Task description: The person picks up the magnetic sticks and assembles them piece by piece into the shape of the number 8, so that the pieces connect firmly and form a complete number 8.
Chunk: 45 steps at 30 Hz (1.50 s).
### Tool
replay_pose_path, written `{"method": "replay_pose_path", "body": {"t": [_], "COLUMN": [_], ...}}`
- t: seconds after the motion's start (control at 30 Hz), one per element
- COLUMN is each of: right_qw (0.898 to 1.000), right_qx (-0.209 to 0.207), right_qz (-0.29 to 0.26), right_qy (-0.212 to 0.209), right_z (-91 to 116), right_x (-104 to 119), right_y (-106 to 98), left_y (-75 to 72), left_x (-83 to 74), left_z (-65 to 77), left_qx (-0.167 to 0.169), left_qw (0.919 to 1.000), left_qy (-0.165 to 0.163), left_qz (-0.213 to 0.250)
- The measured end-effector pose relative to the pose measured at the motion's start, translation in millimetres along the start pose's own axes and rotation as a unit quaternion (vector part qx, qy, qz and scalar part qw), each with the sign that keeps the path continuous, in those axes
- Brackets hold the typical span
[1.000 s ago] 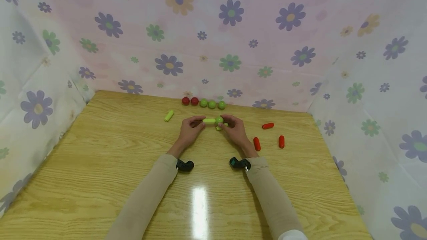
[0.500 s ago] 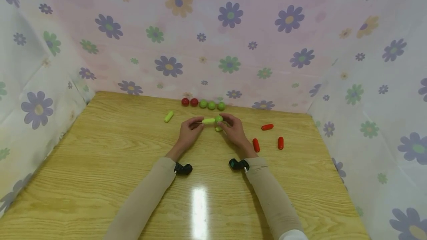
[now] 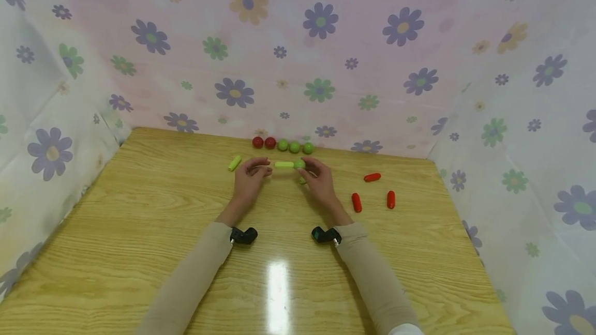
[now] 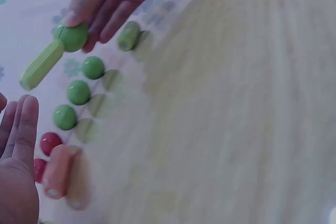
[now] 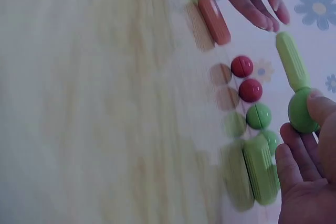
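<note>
my right hand (image 3: 319, 179) pinches the green ball (image 3: 299, 165) | my left hand (image 3: 249, 180), fingers loose, holding nothing, left of the ball | light-green stick (image 3: 283, 165) juts from the ball's left side | row of balls (image 3: 283, 145) behind the ball | step, I judge: fitting stick to ball, nearly done | next likely wants a steady pinch, joint checked
</note>
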State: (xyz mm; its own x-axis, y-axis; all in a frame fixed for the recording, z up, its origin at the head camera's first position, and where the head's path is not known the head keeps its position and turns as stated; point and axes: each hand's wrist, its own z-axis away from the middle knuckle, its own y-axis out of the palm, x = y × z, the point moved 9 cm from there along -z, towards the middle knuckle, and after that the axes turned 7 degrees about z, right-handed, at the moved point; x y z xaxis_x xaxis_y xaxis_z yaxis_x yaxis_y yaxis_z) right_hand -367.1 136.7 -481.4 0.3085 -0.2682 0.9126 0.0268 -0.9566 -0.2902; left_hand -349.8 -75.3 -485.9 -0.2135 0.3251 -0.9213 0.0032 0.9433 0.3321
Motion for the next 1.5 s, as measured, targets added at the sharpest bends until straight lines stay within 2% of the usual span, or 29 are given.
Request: {"method": "replay_pose_path", "body": {"t": [0.13, 0.27, 0.4, 0.73, 0.83, 1.07, 1.27, 1.4, 1.5], "right_qw": [1.000, 0.999, 0.998, 0.996, 0.995, 0.995, 0.996, 0.996, 0.996], "right_qx": [-0.014, -0.013, 0.002, 0.048, 0.053, 0.032, 0.020, 0.017, 0.023], "right_qz": [-0.016, -0.046, -0.066, -0.064, -0.060, -0.057, -0.037, -0.025, -0.023], "right_qy": [0.006, 0.004, 0.010, 0.047, 0.061, 0.077, 0.085, 0.086, 0.080], "right_z": [1.6, 1.8, 3.7, 10.3, 12.7, 15.1, 16.6, 17.7, 17.0], "right_x": [3.5, 7.0, 10.1, 6.5, 3.5, -3.1, -6.4, -8.7, -8.5], "right_y": [6.2, 15.2, 26.0, 51.0, 54.8, 51.2, 44.0, 36.6, 31.1], "left_y": [-10.4, -20.2, -26.2, -27.0, -29.3, -31.7, -27.8, -25.6, -22.7], "left_x": [-8.2, -13.4, -16.8, -26.2, -21.7, -5.7, 6.5, 7.0, -1.1], "left_z": [-6.3, -13.3, -20.1, -28.9, -35.5, -51.8, -56.7, -57.7, -55.4], "left_qx": [-0.011, -0.018, -0.010, 0.013, 0.015, 0.003, 0.008, 0.011, 0.008], "left_qw": [0.9998, 0.9998, 0.9990, 0.9978, 0.9975, 0.9979, 0.9980, 0.9973, 0.9963], "left_qy": [-0.008, -0.004, 0.010, -0.017, -0.017, -0.023, -0.037, -0.046, -0.052], "left_qz": [0.015, -0.007, -0.042, -0.063, -0.067, -0.061, -0.050, -0.056, -0.068]}}
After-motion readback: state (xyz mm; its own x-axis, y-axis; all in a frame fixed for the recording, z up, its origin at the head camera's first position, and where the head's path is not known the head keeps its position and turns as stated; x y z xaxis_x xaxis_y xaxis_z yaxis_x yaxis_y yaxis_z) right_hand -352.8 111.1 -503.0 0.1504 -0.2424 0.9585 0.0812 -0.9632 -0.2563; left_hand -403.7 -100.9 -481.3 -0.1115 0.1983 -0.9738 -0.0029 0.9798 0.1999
